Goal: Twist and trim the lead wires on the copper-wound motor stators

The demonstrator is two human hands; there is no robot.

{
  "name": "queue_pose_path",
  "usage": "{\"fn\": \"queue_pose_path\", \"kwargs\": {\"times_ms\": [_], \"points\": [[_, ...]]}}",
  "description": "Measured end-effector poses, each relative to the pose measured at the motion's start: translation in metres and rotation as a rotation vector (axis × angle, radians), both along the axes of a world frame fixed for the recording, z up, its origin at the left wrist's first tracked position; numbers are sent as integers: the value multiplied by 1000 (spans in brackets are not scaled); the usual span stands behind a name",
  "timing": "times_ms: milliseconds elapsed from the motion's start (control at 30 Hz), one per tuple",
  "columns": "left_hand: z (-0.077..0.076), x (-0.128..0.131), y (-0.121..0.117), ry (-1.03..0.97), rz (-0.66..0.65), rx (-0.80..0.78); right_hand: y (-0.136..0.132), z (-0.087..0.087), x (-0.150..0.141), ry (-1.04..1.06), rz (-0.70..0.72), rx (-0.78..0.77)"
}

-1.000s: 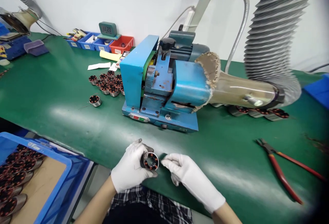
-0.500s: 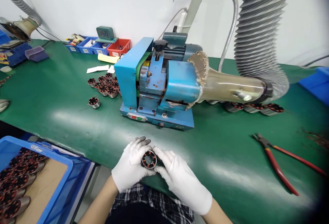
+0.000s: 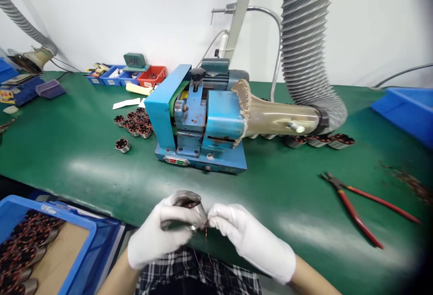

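Observation:
My left hand (image 3: pixel 158 236), in a white glove, is wrapped round a metal motor stator (image 3: pixel 184 211) with copper windings, held at the near edge of the green table (image 3: pixel 84 150). The stator is turned so its steel side shows. My right hand (image 3: pixel 250 236), also gloved, pinches thin copper wire ends (image 3: pixel 205 232) that hang from the stator's right side. Both hands meet just above my plaid-clothed lap.
A blue machine (image 3: pixel 199 119) with a ribbed extraction hose (image 3: pixel 304 51) stands mid-table. Several stators (image 3: pixel 133 123) lie to its left, more (image 3: pixel 318 140) behind its nozzle. Red-handled pliers (image 3: pixel 355 205) lie at right. A blue crate (image 3: pixel 40 245) of stators sits lower left; small bins (image 3: pixel 135 74) line the back.
The stator has been turned from open end facing me to side-on. My right hand moved from cupping it to pinching the wires. The view shifted back and rightward.

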State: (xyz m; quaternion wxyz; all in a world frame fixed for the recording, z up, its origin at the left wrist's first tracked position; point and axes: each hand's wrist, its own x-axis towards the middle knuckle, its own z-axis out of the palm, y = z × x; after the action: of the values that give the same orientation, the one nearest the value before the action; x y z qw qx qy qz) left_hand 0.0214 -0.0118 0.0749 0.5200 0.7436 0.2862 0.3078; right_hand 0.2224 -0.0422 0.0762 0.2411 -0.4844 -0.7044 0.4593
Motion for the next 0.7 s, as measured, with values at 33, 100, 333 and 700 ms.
{"fn": "queue_pose_path", "kwargs": {"times_ms": [33,100,333,700], "points": [[0,0,-2,18,55,90,1,2,0,58,-9,-37],[-2,0,-7,128,192,328,2,4,0,173,-38,-95],[-1,6,-21,246,248,361,-1,9,-6,222,-163,-143],[4,-1,-11,51,67,15,-7,9,-5,397,-105,-268]]}}
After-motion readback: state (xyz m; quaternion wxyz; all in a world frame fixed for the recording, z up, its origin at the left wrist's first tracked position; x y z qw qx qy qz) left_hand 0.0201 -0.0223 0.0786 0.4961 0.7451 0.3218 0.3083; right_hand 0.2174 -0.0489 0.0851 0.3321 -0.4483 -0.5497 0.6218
